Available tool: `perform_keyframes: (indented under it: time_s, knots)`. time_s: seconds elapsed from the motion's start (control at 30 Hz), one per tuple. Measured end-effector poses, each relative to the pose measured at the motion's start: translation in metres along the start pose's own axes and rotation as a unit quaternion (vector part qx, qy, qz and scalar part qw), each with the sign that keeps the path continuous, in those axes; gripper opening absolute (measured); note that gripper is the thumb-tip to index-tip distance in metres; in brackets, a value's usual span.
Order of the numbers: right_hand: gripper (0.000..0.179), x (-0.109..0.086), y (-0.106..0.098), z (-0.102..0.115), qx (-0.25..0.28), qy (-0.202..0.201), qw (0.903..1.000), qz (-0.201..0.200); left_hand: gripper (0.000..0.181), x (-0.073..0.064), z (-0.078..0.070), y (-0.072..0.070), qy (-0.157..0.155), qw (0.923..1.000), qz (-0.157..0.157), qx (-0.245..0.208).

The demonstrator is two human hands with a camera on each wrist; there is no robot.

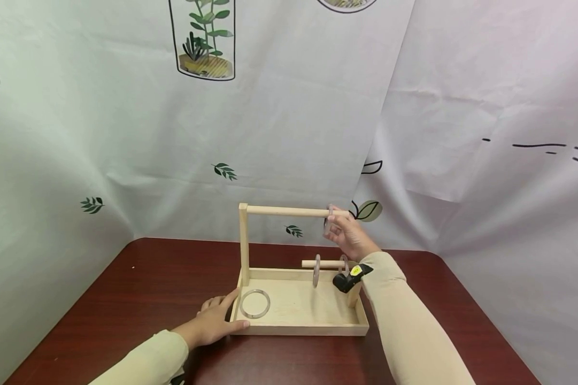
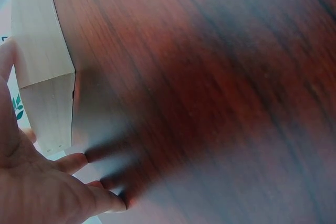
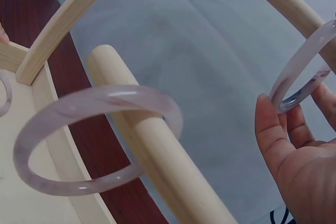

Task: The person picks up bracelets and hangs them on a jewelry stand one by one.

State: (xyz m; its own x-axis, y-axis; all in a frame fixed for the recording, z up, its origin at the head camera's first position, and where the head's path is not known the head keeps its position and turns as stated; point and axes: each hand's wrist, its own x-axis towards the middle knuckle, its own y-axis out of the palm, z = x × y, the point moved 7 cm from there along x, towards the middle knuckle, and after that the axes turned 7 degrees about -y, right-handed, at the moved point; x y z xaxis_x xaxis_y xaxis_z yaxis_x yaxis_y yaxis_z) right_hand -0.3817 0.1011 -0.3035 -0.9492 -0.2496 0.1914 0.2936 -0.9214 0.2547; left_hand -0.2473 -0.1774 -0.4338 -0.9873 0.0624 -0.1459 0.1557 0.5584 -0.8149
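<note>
A light wooden rack has a shallow tray (image 1: 298, 330), an upper rod (image 1: 289, 212) on a tall post and a shorter lower rod (image 3: 163, 150). My right hand (image 1: 350, 238) pinches a pale lilac bangle (image 3: 299, 64) between thumb and fingers near the upper rod's right end, and the rod passes through it. Two similar bangles hang on the lower rod, one near its free tip (image 1: 316, 271), the other partly behind my wrist. Another bangle (image 1: 256, 316) lies flat in the tray's left end. My left hand (image 1: 213, 321) rests at the tray's front left corner, fingers extended along it.
The rack stands on a dark red-brown wooden table (image 1: 173, 272). Behind it hangs a white cloth backdrop (image 1: 289, 133) with printed plants and leaves. A black wrist camera (image 1: 351, 278) on my right arm sits close to the lower rod's right end.
</note>
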Motion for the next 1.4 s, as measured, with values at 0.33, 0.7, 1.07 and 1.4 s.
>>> perform_keyframes:
  time_s: [0.33,0.7,1.07,1.4]
  knots:
    - [0.069,-0.002,0.01,-0.007,0.002,0.009,1.0,0.001,0.089,0.001,0.0,0.0,0.003,1.0,0.003,-0.002]
    - [0.039,0.0,0.025,-0.015,0.016,0.009,0.9998,0.008,0.09,0.002,0.002,0.001,0.002,1.0,0.005,-0.001]
    - [0.039,0.003,0.044,-0.017,0.023,0.011,0.9994,0.023,0.09,0.003,0.004,0.001,0.002,1.0,-0.003,0.008]
    - [0.07,0.003,0.056,-0.022,0.042,0.017,0.9988,0.02,0.091,0.004,0.003,0.002,0.009,0.9998,-0.009,0.013]
